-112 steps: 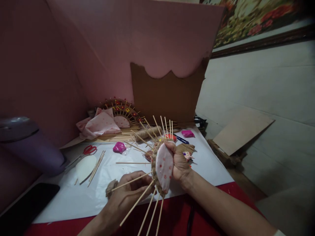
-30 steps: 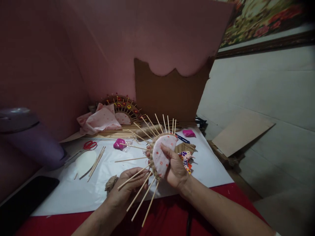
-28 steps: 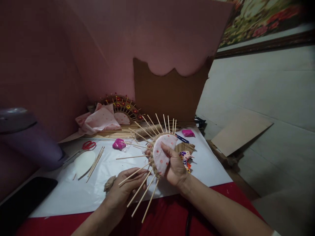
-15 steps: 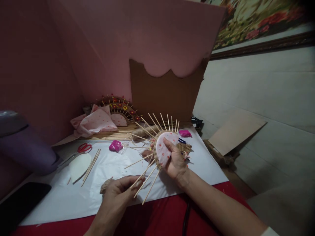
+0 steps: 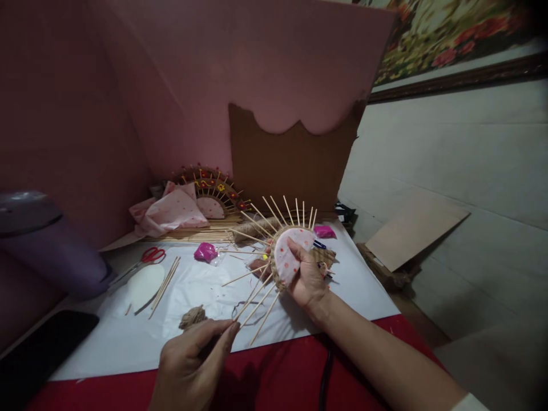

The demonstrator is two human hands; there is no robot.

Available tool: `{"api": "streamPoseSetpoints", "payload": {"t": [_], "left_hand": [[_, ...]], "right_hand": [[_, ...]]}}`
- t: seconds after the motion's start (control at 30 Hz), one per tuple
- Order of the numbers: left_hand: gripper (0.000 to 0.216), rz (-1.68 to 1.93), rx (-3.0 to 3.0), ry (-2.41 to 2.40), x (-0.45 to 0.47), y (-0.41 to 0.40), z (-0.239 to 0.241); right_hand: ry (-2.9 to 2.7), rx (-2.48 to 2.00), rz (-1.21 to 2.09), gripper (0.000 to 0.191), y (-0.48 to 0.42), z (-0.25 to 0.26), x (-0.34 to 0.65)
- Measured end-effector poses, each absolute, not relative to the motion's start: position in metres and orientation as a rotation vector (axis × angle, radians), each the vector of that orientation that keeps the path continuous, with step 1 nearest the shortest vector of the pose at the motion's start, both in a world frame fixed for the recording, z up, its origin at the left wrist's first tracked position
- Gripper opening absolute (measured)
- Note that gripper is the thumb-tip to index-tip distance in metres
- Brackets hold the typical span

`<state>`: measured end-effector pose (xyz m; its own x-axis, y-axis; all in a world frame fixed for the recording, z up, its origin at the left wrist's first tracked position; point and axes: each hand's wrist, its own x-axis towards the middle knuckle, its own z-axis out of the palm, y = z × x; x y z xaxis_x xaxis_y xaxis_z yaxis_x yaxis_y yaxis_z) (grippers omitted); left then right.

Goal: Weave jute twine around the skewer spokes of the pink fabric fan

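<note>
My right hand (image 5: 309,281) is closed round a rounded, cloth-covered fan base (image 5: 286,256), pink with red dots. Its thumb presses the front face; most of its fingers are hidden behind. Thin wooden sticks (image 5: 256,303) radiate from the base's edge, where jute twine (image 5: 277,279) runs along the rim. At the lower left, my left hand (image 5: 199,354) pinches the tip of one stick between thumb and fingertips. Whether a strand of twine is in that pinch too, I cannot tell. A small jute bundle (image 5: 192,317) lies just beyond the left hand.
Red-handled scissors (image 5: 153,255), a white oval piece (image 5: 146,285) and loose sticks (image 5: 165,287) lie at left, by a purple bottle (image 5: 51,251) and a dark phone (image 5: 51,342). Magenta packets (image 5: 206,252), a twine roll (image 5: 252,229) and a decorated fan (image 5: 218,185) are further back.
My left hand has drawn down and slightly left, from partway along the sticks to a stick's tip, uncovering the jute bundle. My right hand keeps its hold on the fan base.
</note>
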<state>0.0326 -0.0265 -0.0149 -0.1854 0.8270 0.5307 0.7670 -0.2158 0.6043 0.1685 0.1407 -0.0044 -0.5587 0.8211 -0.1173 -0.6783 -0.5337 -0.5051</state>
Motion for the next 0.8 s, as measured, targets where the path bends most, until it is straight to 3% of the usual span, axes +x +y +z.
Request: {"api": "streamPoseSetpoints", "payload": {"t": [0.4, 0.67, 0.8], "left_hand": [[0.004, 1.243, 2.912, 2.125, 0.047, -0.027, -0.011], [0.018, 1.23, 2.797, 1.66, 0.068, -0.015, -0.011], [0.017, 1.237, 2.67, 1.673, 0.06, -0.019, -0.018]], "right_hand": [[-0.512, -0.43, 2.068, 0.019, 0.145, -0.005, 0.17], [-0.574, -0.404, 2.034, 0.018, 0.146, -0.013, 0.167], [-0.541, -0.403, 2.053, 0.019, 0.146, -0.006, 0.17]]}}
